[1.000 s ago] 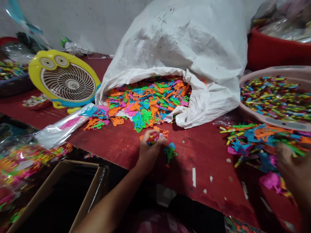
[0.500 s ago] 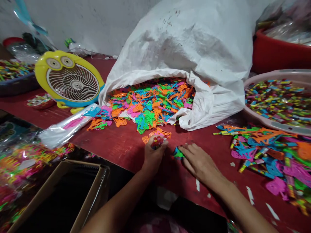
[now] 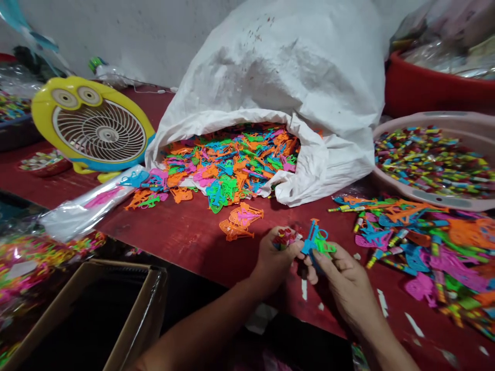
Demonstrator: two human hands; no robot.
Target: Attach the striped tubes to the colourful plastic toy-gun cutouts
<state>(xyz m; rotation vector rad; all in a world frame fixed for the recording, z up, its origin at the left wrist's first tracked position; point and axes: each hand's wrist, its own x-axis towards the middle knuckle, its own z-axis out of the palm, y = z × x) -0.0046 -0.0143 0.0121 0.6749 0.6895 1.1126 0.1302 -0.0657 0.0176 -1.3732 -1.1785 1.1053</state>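
Observation:
My left hand (image 3: 274, 257) is closed round a small bundle of coloured plastic pieces (image 3: 284, 238) above the red table (image 3: 185, 232). Right beside it my right hand (image 3: 340, 273) pinches a blue and green plastic toy piece (image 3: 316, 242), held up near the bundle. A few orange net-shaped pieces (image 3: 240, 221) lie on the table just beyond my left hand. Behind them a big white sack (image 3: 294, 77) lies open, spilling a heap of bright plastic toy pieces (image 3: 228, 165).
A yellow cartoon-faced fan (image 3: 93, 126) stands at the left, with a clear bag (image 3: 88, 203) before it. A pink basin of small coloured sticks (image 3: 433, 154) and a loose pile of toy pieces (image 3: 425, 242) lie at the right. An open cardboard box (image 3: 96, 314) sits below the table edge.
My right hand came in from the right pile, pressed flat on a toy piece on the table, then lifted it. My left hand shifted right with its bundle.

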